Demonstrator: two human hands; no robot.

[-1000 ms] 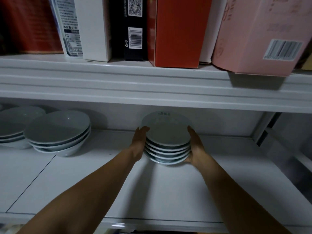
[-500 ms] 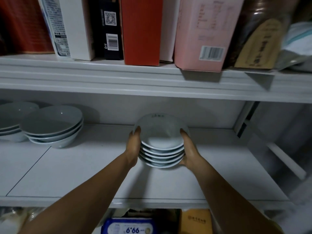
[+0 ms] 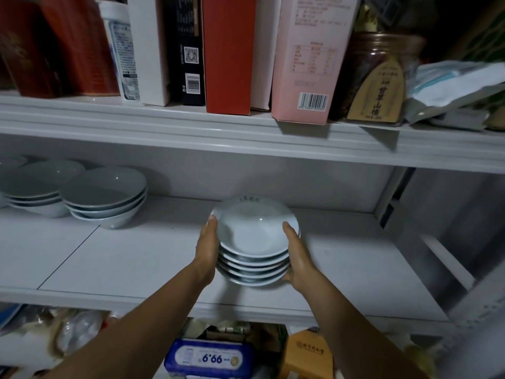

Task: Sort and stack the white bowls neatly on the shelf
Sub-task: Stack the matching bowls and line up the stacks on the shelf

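A stack of several small white bowls [image 3: 252,236] is held between both my hands over the middle of the white shelf [image 3: 131,258]. My left hand [image 3: 207,250] presses flat against the stack's left side. My right hand [image 3: 297,258] cups the right side, its fingers under the lowest bowls. Whether the stack rests on the shelf or hangs just above it I cannot tell. Two other stacks of wider white bowls stand at the left: one [image 3: 105,196] and a further one [image 3: 32,187] at the frame's edge.
The shelf above [image 3: 218,132] carries upright boxes, a pink carton [image 3: 306,58] and a dark jar [image 3: 377,77] close over the bowls. A white frame post [image 3: 393,192] bounds the shelf at the right. Below the shelf lie packets and a blue pack [image 3: 210,356].
The small stack has come toward me, from near the back wall to the shelf's middle, still between both hands. The view has shifted right and down.
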